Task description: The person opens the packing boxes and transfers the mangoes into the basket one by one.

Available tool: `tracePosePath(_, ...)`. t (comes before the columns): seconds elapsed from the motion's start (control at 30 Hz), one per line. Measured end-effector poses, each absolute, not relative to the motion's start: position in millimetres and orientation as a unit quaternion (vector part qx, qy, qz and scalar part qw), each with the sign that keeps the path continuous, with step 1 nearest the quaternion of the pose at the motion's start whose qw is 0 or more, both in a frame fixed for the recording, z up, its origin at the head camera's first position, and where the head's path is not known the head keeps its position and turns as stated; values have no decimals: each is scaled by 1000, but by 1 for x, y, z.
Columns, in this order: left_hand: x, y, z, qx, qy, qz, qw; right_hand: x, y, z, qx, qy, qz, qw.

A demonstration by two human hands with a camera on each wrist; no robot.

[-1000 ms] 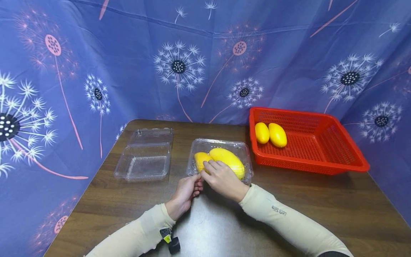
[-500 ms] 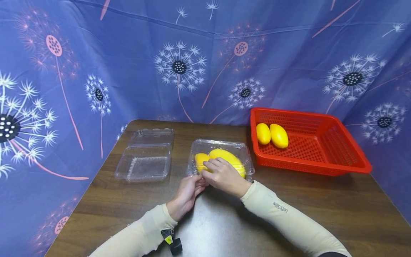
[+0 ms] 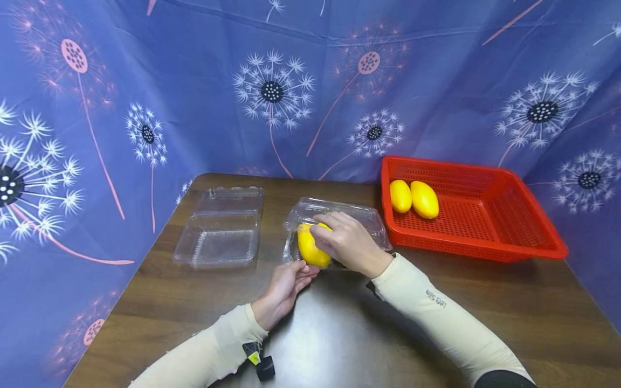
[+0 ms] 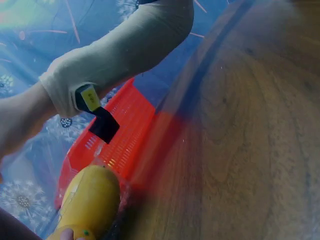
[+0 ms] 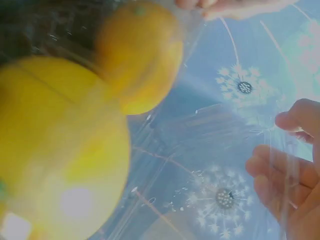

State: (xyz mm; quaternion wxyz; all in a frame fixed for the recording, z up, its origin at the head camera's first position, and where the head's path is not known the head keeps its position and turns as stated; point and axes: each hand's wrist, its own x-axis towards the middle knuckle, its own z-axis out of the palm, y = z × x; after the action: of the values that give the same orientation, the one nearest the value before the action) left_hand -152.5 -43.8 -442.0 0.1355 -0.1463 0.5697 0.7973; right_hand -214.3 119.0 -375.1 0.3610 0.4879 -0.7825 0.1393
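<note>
A clear plastic clamshell container (image 3: 287,253) stands mid-table, its lid (image 3: 371,216) tilted up from the base. My right hand (image 3: 350,245) pinches the lid's near edge; in the right wrist view, thumb and fingers of that hand (image 5: 292,175) close on the thin clear plastic. My left hand (image 3: 283,288) grips the base's near left edge, thumb on top and fingers below. A yellow mango (image 3: 312,250) lies in the base at the left. The larger mango (image 5: 55,145) beside it shows fully bright in the right wrist view, but my right hand mostly hides it from the head view.
A red perforated basket (image 3: 456,249) stands to the right, with two mangoes (image 3: 424,200) at its left end. A second clear clamshell (image 3: 218,242) lies open on the left. A blue dandelion-print cloth (image 3: 204,81) hangs behind the wooden table (image 3: 315,334).
The lid, lying over the mangoes before, has come up at its near side with my right hand, which moved up and right. My left hand stays at the base's near edge.
</note>
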Motion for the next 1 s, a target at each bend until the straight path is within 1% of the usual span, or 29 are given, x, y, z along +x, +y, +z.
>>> tracePosePath(0.13,-154,-45,-440,-154,564,797,153,-215,123,-373,489,-793,124,341)
tracePosePath(0.3,-154,-48,-438,-165,555,799,161,-211,130,-374,481,-808,114,320)
tracePosePath(0.53,-153,-50,-436,-167,549,803,164,-206,140,-375,459,-827,98,310)
tracePosePath(0.8,-151,-51,-436,-174,541,809,150,-200,151,-369,437,-846,67,298)
tracePosePath(1.0,-145,-52,-435,-168,541,805,175,-199,161,-368,426,-851,83,295)
